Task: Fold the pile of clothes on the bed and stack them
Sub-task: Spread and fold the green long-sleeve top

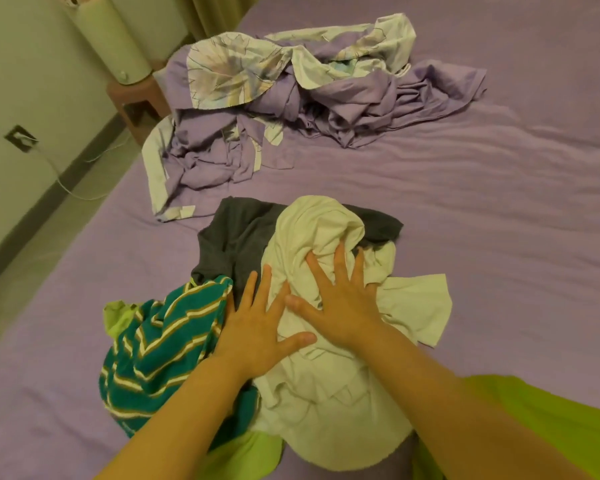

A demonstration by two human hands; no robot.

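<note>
A crumpled pile of clothes lies on the purple bed (499, 209). On top is a cream white garment (323, 233). A dark grey garment (236, 237) lies under it at the back, and a green striped garment (160, 344) bunches at the left over a lime green piece (118, 315). My left hand (257, 323) rests flat, fingers spread, where the white garment meets the striped one. My right hand (340, 299) presses flat on the white garment, fingers spread. Neither hand grips any cloth.
A rumpled purple and floral bedsheet (291, 105) lies heaped at the far side of the bed. Left of the bed are a brown stool (136, 102) holding a white cylinder (111, 39), a wall socket with a cable (20, 137), and the floor.
</note>
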